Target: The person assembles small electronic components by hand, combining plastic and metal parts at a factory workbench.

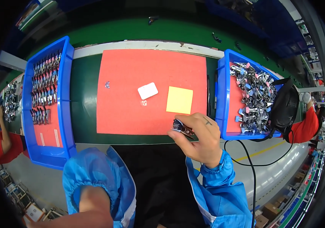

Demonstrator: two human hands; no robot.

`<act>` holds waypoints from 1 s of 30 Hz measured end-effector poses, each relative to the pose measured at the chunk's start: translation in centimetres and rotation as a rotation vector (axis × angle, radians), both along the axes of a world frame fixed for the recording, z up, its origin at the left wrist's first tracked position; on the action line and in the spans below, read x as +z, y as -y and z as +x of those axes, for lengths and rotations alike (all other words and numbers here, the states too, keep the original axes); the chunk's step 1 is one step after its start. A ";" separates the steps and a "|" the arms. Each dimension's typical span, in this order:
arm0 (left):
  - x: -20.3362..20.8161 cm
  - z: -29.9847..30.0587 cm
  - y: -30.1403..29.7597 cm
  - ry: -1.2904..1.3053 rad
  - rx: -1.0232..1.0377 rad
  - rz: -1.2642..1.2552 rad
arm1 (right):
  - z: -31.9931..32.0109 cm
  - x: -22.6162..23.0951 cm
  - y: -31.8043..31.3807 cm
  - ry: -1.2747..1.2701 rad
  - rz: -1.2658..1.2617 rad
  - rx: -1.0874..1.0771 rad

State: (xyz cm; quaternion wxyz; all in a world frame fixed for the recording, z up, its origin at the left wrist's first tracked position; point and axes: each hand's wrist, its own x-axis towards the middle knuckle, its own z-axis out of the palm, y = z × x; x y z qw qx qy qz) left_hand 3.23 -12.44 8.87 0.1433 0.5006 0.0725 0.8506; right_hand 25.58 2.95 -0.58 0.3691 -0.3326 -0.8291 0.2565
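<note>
My right hand (202,138) is closed, with a small dark and metallic clip (183,128) pinched between thumb and fingers. It hovers over the near right corner of a red-orange mat (132,117), just below a yellow square of paper (179,100). At the lower left, my left arm in its blue sleeve bends back toward the lower edge. Only the wrist and part of my left hand (77,220) show there; its fingers are out of sight. On the mat lie a white rounded block (147,91), a small clear piece (144,103) and another small shiny piece (107,84).
A blue tray (70,114) at left holds rows of clips (44,85). The blue tray (223,98) at right holds jumbled metal clips (252,89) with pink and blue ends. A black mesh item (285,106) leans on it, near a black cable (252,167). Other people work at both sides.
</note>
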 end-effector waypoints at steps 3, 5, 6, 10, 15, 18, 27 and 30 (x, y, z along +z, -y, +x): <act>-0.2 -0.5 0.4 0.021 -0.019 -0.005 | -0.2 0.1 0.1 0.011 0.000 0.014; -1.0 -1.5 1.1 0.041 -0.040 0.012 | -0.3 -0.1 -0.7 0.024 0.019 0.013; -1.1 -1.3 1.7 0.056 -0.043 0.007 | -0.3 -0.2 -0.5 0.019 0.028 0.013; -1.3 -0.9 -1.2 0.082 -0.074 0.004 | -0.2 -0.3 -0.4 0.008 0.038 0.011; -1.3 -1.2 0.8 0.092 -0.121 0.009 | -0.3 -0.2 -0.3 0.019 0.016 0.011; -1.9 -0.8 -0.7 0.127 -0.131 -0.001 | -0.3 -0.4 -0.3 0.024 0.016 0.020; -1.7 -0.6 -1.5 0.157 -0.184 -0.004 | -0.2 -0.2 -0.1 0.031 -0.009 0.007; -2.3 -2.1 -2.5 0.182 -0.206 -0.010 | -0.8 -0.3 -0.5 0.027 0.002 0.008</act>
